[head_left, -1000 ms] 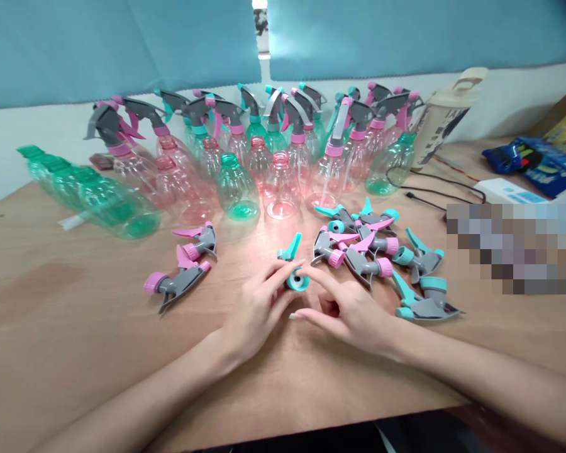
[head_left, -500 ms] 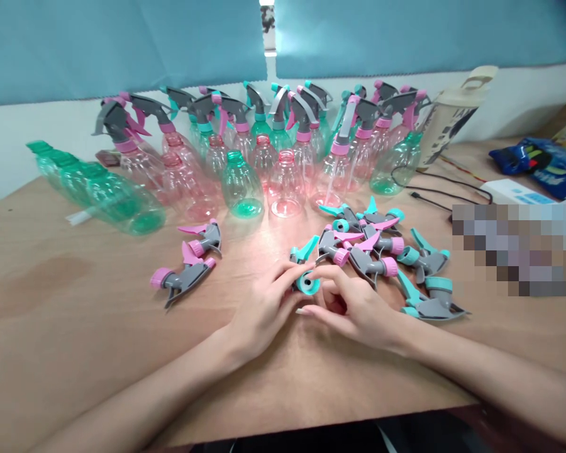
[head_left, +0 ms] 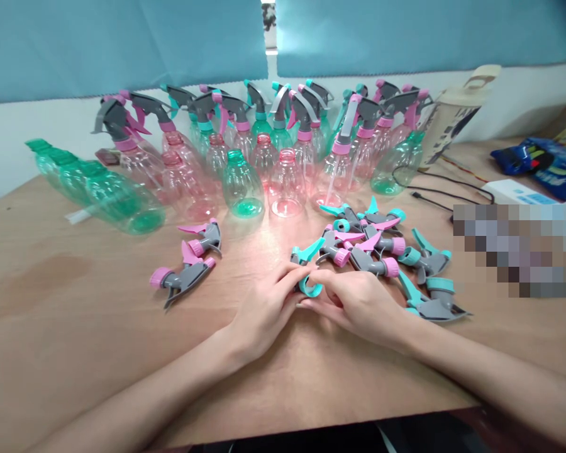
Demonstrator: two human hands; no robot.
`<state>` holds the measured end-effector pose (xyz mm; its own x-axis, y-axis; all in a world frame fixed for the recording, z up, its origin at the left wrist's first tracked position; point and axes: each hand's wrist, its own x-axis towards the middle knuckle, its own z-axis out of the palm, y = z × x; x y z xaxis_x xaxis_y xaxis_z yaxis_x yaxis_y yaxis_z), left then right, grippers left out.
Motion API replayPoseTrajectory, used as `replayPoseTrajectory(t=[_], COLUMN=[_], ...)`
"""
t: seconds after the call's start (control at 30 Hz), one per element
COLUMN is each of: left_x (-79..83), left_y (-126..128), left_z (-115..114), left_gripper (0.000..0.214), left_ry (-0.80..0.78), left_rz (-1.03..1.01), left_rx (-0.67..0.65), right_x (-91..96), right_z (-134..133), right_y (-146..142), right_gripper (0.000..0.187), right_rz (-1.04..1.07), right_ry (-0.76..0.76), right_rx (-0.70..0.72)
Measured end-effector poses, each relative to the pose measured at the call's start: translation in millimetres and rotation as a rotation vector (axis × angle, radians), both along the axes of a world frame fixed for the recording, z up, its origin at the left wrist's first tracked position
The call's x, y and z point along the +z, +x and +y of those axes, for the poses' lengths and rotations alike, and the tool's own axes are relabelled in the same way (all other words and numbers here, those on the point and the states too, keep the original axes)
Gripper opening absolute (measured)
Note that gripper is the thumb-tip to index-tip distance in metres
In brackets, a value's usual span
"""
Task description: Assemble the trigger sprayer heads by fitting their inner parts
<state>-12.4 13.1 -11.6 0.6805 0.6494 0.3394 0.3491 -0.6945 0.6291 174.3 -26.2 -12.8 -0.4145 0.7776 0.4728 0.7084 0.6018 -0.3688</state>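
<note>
My left hand [head_left: 268,308] is closed on a grey and teal trigger spray head [head_left: 311,290], with its teal collar turned toward me. The teal trigger sticks up beyond my fingers. At the collar's right side is my right hand [head_left: 358,305], its fingers curled and the fingertips over the mouth of the collar. My right thumb lies under the rim. The fingertips cover part of the opening, so its inside is mostly hidden. Close by on the right lies a pile of loose pink-grey and teal-grey spray heads [head_left: 375,265].
Two pink-grey spray heads [head_left: 187,277] lie to the left. Behind stand clear bottles, such as a green bottle [head_left: 243,189] and a pink bottle [head_left: 287,185], many topped with spray heads. Green bottles [head_left: 117,195] lie at left. A black cable [head_left: 446,179] and beige tumbler [head_left: 453,119] are at right.
My right hand has closed in, its fingertips moving onto the collar's mouth and covering much of the opening. My left hand stays on the spray head.
</note>
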Motion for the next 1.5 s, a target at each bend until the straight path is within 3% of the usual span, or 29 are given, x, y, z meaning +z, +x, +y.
replayPoseTrajectory(t=[0.27,0.5,0.67,1.0,1.23,1.5], left_x=[-0.6,0.0,-2.2,0.4,2.1,6.7], left_y=[-0.5,0.9,0.2,3.2,4.1,-3.2], left_z=[0.5,-0.2,0.8,0.9,0.2,11.0], left_gripper=[0.037,0.028,0.032,0.030,0.029,0.024], left_ry=[-0.001,-0.037,-0.048,-0.074,-0.090,-0.135], left_rz=[0.026,0.030,0.037,0.044,0.074,-0.004], left_rx=[0.019,0.034,0.022,-0.015,-0.024,0.157], right_x=[1.2,6.8,14.3,22.2,22.7,21.9], right_z=[2.4,6.7,10.7,12.8,9.6,14.5], right_y=[-0.6,5.6,18.9,21.8,23.6,38.8], right_gripper=[0.023,0.024,0.022,0.015,0.018,0.018], right_rz=[-0.044,-0.031,-0.172,-0.273,-0.255,-0.088], right_ry=[0.045,-0.030,-0.123,-0.039,-0.115,-0.224], right_rx=[0.024,0.100,0.165,0.171,0.179,0.052])
